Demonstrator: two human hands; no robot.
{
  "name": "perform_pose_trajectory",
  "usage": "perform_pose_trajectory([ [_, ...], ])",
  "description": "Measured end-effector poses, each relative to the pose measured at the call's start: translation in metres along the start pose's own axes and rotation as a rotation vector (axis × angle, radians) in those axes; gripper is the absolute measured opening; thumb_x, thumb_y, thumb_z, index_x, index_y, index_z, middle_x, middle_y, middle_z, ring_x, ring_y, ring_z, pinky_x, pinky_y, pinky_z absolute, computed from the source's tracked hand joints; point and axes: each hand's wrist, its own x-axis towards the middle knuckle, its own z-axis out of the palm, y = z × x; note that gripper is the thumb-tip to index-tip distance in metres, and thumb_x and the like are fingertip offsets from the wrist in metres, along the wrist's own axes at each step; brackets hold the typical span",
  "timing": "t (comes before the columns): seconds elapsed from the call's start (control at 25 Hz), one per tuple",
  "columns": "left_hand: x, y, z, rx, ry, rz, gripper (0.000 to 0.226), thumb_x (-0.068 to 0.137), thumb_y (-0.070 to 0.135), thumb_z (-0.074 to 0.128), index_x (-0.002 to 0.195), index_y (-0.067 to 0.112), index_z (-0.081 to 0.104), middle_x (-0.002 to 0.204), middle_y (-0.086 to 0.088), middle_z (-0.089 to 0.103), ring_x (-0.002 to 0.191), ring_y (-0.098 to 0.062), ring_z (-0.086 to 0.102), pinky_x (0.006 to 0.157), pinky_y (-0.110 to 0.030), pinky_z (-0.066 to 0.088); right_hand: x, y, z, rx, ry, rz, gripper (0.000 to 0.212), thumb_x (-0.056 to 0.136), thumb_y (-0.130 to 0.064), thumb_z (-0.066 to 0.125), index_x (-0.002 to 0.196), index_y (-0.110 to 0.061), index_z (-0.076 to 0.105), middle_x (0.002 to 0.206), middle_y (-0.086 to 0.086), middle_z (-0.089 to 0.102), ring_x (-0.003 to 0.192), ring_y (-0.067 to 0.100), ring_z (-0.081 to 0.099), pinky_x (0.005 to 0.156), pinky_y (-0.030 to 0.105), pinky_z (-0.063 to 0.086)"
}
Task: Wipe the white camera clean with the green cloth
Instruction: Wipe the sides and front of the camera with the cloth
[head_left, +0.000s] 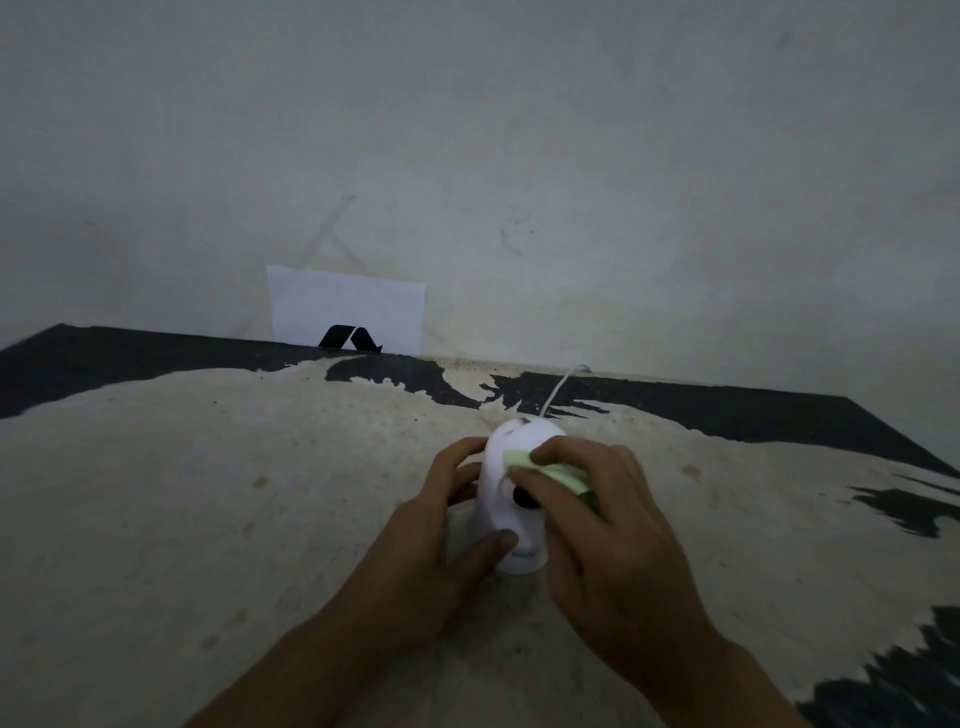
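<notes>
The white camera (506, 499) stands upright on the worn table, its black lens facing me. My left hand (441, 530) grips its left side, fingers behind the dome and thumb on the lower front. My right hand (608, 525) presses the folded green cloth (556, 474) against the camera's upper right side; most of the cloth is hidden under the fingers. A white cable (558, 387) runs from the camera's back toward the wall.
The table (208, 493) has a pale, worn top with black patches along the far and right edges. A white sheet of paper with a black mark (345, 312) leans against the grey wall at the back.
</notes>
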Motion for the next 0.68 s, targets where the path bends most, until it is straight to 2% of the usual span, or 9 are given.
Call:
perform_pose_trajectory([
  [0.08,-0.002,0.003,0.000,-0.015,0.003,0.020,0.071,0.076,0.040,0.067,0.121,0.062,0.017,0.117,0.042,0.038,0.103,0.026,0.037,0.093,-0.010,0.033,0.000,0.005,-0.004,-0.008,0.015,0.049,0.054,0.104,-0.033,0.019,0.111,0.000,0.062,0.114,0.013,0.054,0.103,0.025,0.051,0.088,0.042,0.053],
  [0.16,-0.003,0.006,-0.001,0.010,0.008,0.028,0.070,0.076,0.039,0.067,0.119,0.063,0.017,0.115,0.044,0.036,0.102,0.028,0.035,0.093,-0.009,0.032,-0.002,0.004,-0.006,0.039,-0.036,0.051,0.044,0.101,-0.027,0.030,0.109,-0.002,0.066,0.108,0.015,0.064,0.100,0.023,0.055,0.081,0.039,0.056],
  [0.24,-0.004,0.007,-0.001,0.038,0.004,0.026,0.069,0.076,0.038,0.068,0.119,0.060,0.018,0.123,0.035,0.040,0.113,0.014,0.042,0.101,-0.019,0.035,-0.002,0.000,-0.009,0.142,-0.077,0.036,0.035,0.097,-0.025,0.042,0.107,-0.005,0.068,0.105,0.012,0.069,0.097,0.019,0.059,0.082,0.036,0.054],
  [0.32,-0.009,0.005,-0.003,0.125,0.052,0.025,0.069,0.075,0.042,0.070,0.124,0.053,0.023,0.131,0.022,0.045,0.122,-0.003,0.043,0.107,-0.031,0.036,-0.004,-0.006,-0.009,0.227,-0.017,0.093,0.035,0.098,-0.026,0.042,0.106,-0.003,0.067,0.104,0.011,0.070,0.099,0.016,0.060,0.084,0.035,0.054],
  [0.36,-0.013,0.005,-0.004,0.170,0.121,0.043,0.067,0.075,0.044,0.068,0.127,0.046,0.027,0.132,0.017,0.046,0.122,-0.005,0.043,0.106,-0.033,0.035,-0.004,-0.007,-0.010,0.258,0.044,0.142,0.031,0.096,-0.024,0.046,0.104,-0.001,0.065,0.103,0.012,0.069,0.099,0.014,0.060,0.085,0.032,0.054],
  [0.44,-0.022,0.011,-0.009,0.166,0.315,0.105,0.050,0.076,0.040,0.060,0.121,0.034,0.037,0.119,0.014,0.051,0.110,-0.003,0.047,0.094,-0.024,0.037,-0.002,-0.012,-0.010,0.297,0.154,0.235,0.022,0.087,-0.017,0.056,0.095,0.001,0.065,0.099,0.014,0.065,0.099,0.012,0.058,0.088,0.022,0.050],
  [0.52,-0.028,0.024,-0.013,0.001,0.465,0.188,0.026,0.078,0.033,0.053,0.101,0.026,0.046,0.090,0.012,0.055,0.087,-0.008,0.054,0.074,-0.020,0.044,0.001,-0.018,-0.012,0.317,0.214,0.315,0.022,0.082,-0.017,0.060,0.092,0.001,0.067,0.096,0.013,0.060,0.094,0.014,0.057,0.083,0.018,0.050],
  [0.6,-0.032,0.040,-0.012,-0.156,0.477,0.240,0.015,0.080,0.035,0.048,0.088,0.022,0.050,0.075,0.000,0.054,0.069,-0.017,0.055,0.060,-0.026,0.048,0.001,-0.025,-0.011,0.418,0.225,0.408,0.032,0.082,-0.022,0.062,0.108,-0.003,0.064,0.097,0.004,0.060,0.091,0.011,0.060,0.078,0.020,0.053],
  [0.68,-0.032,0.051,-0.009,-0.188,0.412,0.263,0.013,0.081,0.036,0.050,0.085,0.025,0.054,0.079,0.003,0.060,0.069,-0.015,0.059,0.058,-0.021,0.050,0.003,-0.032,-0.012,0.596,0.201,0.539,0.056,0.080,-0.030,0.064,0.132,-0.015,0.048,0.101,-0.009,0.063,0.097,0.005,0.064,0.083,0.019,0.053],
])
